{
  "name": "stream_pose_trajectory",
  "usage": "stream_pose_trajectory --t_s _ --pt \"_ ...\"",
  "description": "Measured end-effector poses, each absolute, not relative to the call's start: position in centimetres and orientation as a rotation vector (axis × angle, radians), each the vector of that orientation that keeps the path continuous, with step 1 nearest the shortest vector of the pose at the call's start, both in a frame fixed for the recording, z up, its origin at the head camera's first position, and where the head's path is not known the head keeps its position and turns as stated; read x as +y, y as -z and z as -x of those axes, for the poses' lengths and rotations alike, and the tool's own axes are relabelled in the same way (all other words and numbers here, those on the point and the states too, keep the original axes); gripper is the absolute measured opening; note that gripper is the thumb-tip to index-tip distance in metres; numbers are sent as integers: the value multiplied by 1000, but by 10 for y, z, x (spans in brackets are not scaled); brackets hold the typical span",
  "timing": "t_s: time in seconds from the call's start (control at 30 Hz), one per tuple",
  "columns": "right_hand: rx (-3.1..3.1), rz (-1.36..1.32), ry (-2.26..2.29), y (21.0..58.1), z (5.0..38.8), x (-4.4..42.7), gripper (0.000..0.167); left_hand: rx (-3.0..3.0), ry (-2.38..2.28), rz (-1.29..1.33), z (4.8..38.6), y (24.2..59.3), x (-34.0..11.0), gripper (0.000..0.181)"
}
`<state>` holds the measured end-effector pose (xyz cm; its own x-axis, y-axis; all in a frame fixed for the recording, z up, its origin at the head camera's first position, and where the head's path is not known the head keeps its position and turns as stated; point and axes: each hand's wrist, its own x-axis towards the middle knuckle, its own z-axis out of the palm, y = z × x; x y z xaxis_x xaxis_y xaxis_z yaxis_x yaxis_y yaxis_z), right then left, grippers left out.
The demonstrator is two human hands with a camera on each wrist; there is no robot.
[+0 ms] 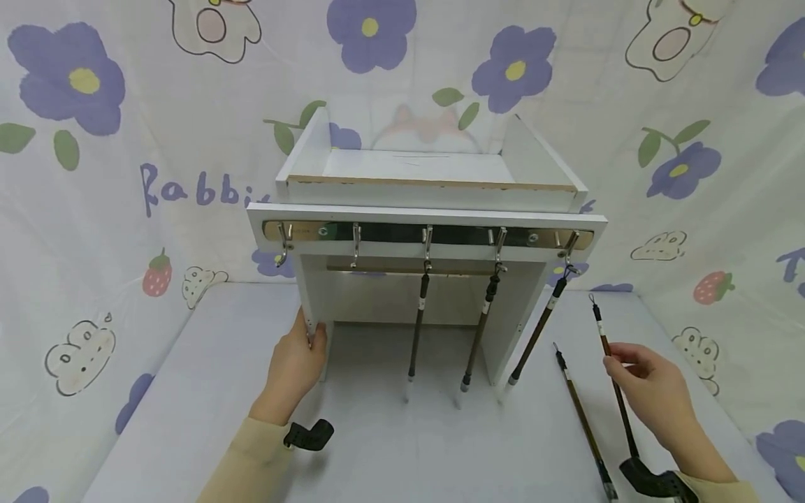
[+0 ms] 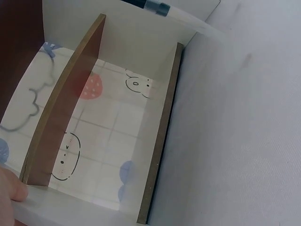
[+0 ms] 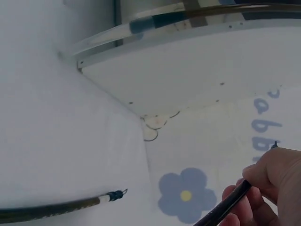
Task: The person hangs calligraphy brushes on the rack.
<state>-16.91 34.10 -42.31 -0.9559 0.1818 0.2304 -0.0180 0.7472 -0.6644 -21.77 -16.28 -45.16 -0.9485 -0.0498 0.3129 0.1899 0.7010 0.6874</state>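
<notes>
My left hand (image 1: 292,363) grips the left side panel of a white shelf rack (image 1: 440,199), thumb on the inner face. In the left wrist view, only a bit of that hand (image 2: 11,195) shows at the panel edge. The right hand (image 1: 654,391) pinches a dark writing brush (image 1: 599,325) near its looped top; the black wrist camera covers its lower end. In the right wrist view, fingers curl around this brush (image 3: 228,205). From the rack's metal hooks hang a middle brush (image 1: 418,321), another brush (image 1: 481,328) and a rightmost brush (image 1: 537,332), white tips down.
On the table (image 1: 377,454), a loose brush (image 1: 583,419) lies right of the rack, left of the held one. Two left hooks (image 1: 356,244) carry nothing. A patterned cloth (image 1: 402,77) hangs behind the rack and along both sides.
</notes>
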Motion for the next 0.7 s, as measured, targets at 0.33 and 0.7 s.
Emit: stream_pose_trajectory --t_s 0.33,0.7 --pt "-2450 -28 -1084 407 160 323 24 -2603 1105 112 219 449 -163 44" --pt "-2106 -401 -1523 384 151 299 20 -2598 1094 123 217 451 -164 44"
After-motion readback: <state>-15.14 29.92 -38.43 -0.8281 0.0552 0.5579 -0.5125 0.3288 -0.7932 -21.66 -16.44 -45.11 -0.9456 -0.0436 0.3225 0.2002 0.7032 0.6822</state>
